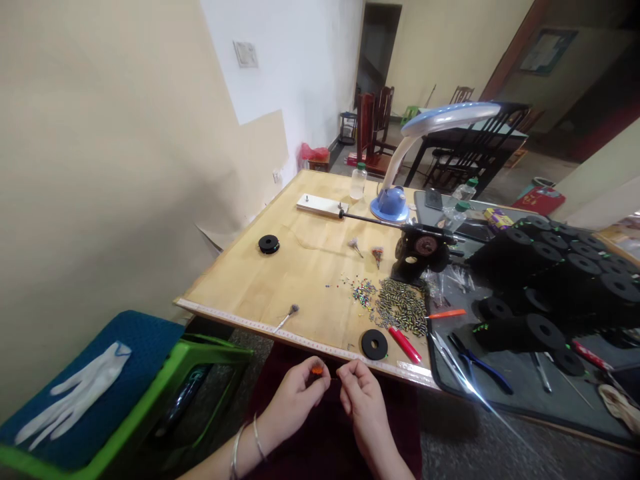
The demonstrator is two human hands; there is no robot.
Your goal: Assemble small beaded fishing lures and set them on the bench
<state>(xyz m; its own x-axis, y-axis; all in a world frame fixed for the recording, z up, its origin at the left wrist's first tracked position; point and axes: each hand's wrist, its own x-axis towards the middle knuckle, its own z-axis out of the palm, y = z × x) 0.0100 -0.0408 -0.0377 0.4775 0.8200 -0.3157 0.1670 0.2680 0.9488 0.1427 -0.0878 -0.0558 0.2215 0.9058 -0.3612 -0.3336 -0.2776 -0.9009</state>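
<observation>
Just off the table's near edge, my left hand (304, 390) is curled closed, with a small orange thing (317, 369) showing between its thumb and fingers. Its kind is too small to make out. Beside it, fingertips pinched together, is my right hand (363, 397); what it pinches is hidden or too fine to see. Closest to my hands on the table are a black foam spool (375, 345) and a red tube-like thing (406, 345). Behind these lies a heap of small striped metallic pieces (403, 303) next to scattered coloured beads (363, 292).
A blue desk lamp (391, 203) and a black clamp-like device (425, 247) stand farther back. Several black foam spools (543, 333) crowd the grey mat at right, near blue-handled pliers (483, 370). To the left, a white glove (83, 387) lies on a green stool (173, 373).
</observation>
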